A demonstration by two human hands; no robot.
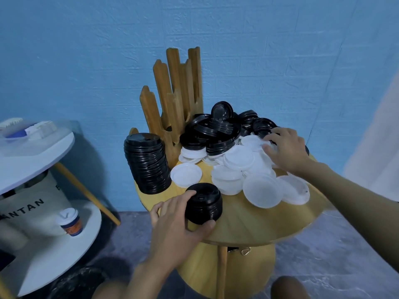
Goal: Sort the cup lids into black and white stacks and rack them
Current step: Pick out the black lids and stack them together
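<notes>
A round wooden table (254, 221) carries a mixed pile of black lids (218, 130) and white lids (241, 167). My left hand (179, 221) grips a short stack of black lids (204, 203) near the table's front edge. A tall stack of black lids (146, 162) stands at the left. Behind it rises the wooden rack (172, 96) with upright slats and no lids in it. My right hand (285, 149) reaches into the far right of the pile, fingers curled over a black lid (262, 126) among white ones.
A white two-tier side table (36, 156) stands at the left, with a paper cup (71, 221) on its lower shelf and a clear container (32, 128) on top. A blue wall is behind. My knee (289, 287) shows below the table.
</notes>
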